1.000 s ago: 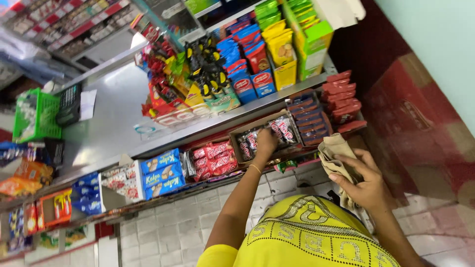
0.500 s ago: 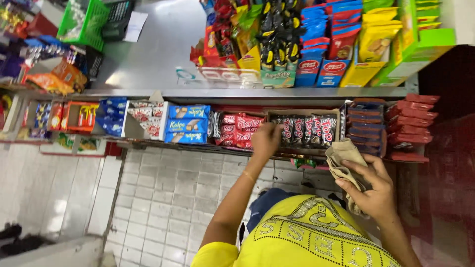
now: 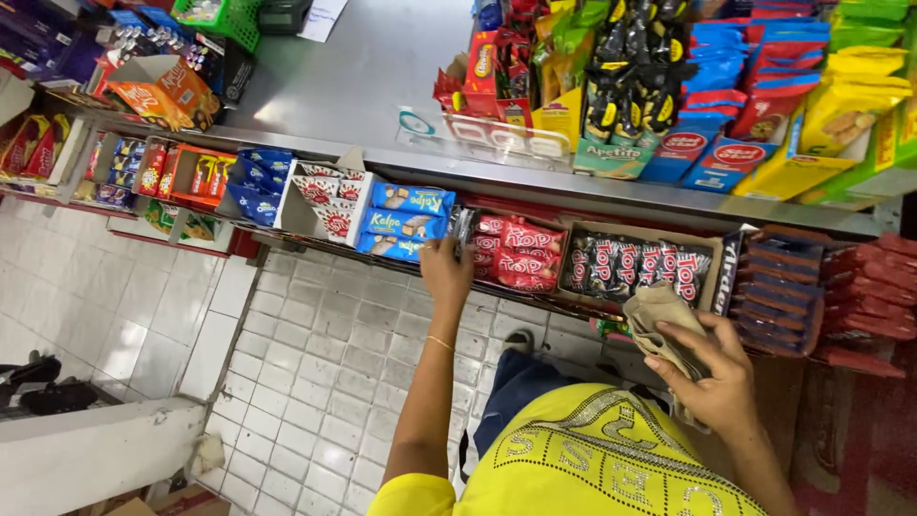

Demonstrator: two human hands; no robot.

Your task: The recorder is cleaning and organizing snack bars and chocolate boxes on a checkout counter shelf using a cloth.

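While the right hand [image 3: 712,373] stays low by the waist, fingers curled shut around a crumpled tan cloth [image 3: 664,320] so it is kept out of the way, the left hand [image 3: 446,272] stretches out to the lower shelf [image 3: 611,315] under the steel bench [image 3: 363,76]. Its fingers are pinched on a small silvery wrapped bar [image 3: 463,227] at the seam between the blue snack packs [image 3: 406,222] and the red ones [image 3: 516,256], where boxes face outward for easy picking.
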